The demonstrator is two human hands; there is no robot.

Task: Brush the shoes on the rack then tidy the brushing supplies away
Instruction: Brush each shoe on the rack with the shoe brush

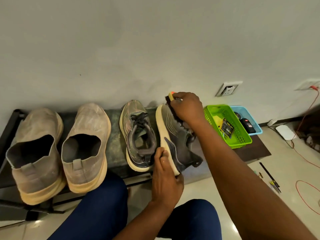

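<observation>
A low black shoe rack (pixel 114 118) stands against the wall. Two beige slip-on shoes (pixel 36 153) (pixel 86 146) stand at its left. A grey laced sneaker (pixel 138 135) stands upright in the middle. Its mate, a grey sneaker (pixel 174 135) with a cream sole, is tipped on its side to the right. My left hand (pixel 166 174) grips this tipped sneaker at the heel. My right hand (pixel 187 108) grips a shoe brush (pixel 170 99) with dark bristles and a yellow back, and the bristles lie against the sneaker's toe end.
A green plastic basket (pixel 242 135) with a packet and a yellow item stands right of the rack, beside a blue basket (pixel 254 125) holding dark containers. Red cables (pixel 304 170), a white device (pixel 285 132) and small tools lie on the floor at right. My knees are below.
</observation>
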